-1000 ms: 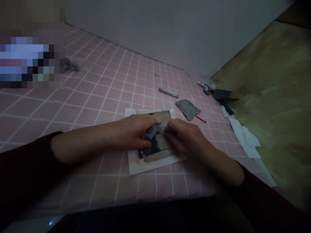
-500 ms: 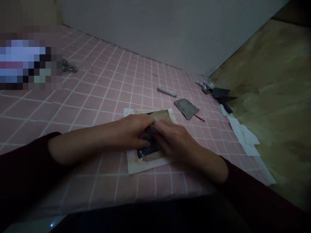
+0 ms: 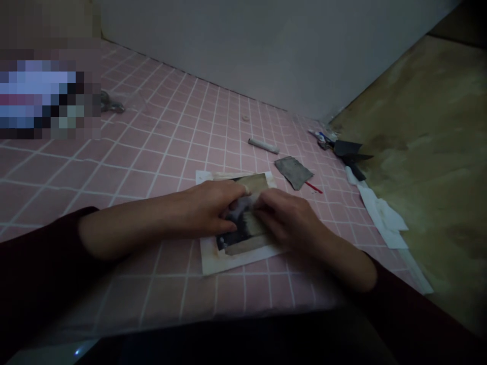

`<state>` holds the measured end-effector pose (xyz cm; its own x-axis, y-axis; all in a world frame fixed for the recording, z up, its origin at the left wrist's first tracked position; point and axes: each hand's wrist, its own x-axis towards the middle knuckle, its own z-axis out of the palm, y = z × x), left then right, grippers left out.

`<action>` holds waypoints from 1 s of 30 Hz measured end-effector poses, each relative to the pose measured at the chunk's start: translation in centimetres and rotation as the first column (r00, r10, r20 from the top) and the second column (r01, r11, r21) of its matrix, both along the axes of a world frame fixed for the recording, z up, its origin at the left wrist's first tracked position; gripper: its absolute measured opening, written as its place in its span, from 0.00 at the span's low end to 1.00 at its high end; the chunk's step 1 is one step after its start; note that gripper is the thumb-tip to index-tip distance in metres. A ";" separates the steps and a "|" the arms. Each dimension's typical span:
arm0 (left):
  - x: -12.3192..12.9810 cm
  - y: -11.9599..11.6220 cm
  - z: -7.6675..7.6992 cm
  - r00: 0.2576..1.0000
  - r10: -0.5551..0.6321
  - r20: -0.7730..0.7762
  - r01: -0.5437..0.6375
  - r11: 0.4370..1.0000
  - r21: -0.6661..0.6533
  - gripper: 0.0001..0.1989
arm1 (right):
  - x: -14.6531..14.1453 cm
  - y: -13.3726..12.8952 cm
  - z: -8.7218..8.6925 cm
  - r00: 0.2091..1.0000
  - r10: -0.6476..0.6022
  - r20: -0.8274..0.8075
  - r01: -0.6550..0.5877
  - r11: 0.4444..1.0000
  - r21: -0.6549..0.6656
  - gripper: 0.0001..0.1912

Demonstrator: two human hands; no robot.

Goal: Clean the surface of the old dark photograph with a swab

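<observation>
The left hand (image 3: 213, 208) and right hand (image 3: 289, 219) sit close together over a dark-and-tan print (image 3: 245, 238), their fingers meeting at a whitish wad (image 3: 241, 207) (cotton, perhaps; in this dim light, whether it is pinched is hard to say). The print lies on a white paper sheet (image 3: 241, 262) near the front edge of the pink tiled surface (image 3: 160, 147). Tile stretches away left, while a grey abrasive sheet (image 3: 293, 172) lies just beyond and white tissue (image 3: 380, 215) runs along the right edge.

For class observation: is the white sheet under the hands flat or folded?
Flat: the white sheet lies on the pink tiles, no fold showing along its visible margin.
</observation>
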<state>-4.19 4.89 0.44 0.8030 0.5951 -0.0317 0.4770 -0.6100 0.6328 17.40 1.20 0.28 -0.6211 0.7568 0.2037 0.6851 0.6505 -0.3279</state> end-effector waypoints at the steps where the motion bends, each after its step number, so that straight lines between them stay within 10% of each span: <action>1: 0.0 0.0 0.0 1.000 -0.002 -0.001 0.002 1.000 -0.004 0.10 | 0.3 0.0 0.0 0.999 -0.035 0.012 0.035 0.999 0.008 0.06; 30: 0.0 0.0 0.4 0.999 0.029 -0.022 -0.029 1.000 -0.003 0.09 | -0.9 0.3 0.1 0.997 0.071 0.037 -0.071 0.997 0.001 0.05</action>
<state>-4.18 4.89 0.80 0.7846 0.6179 -0.0511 0.5083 -0.5938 0.6237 16.46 1.47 0.34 -0.6802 0.7102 0.1815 0.6489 0.6986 -0.3015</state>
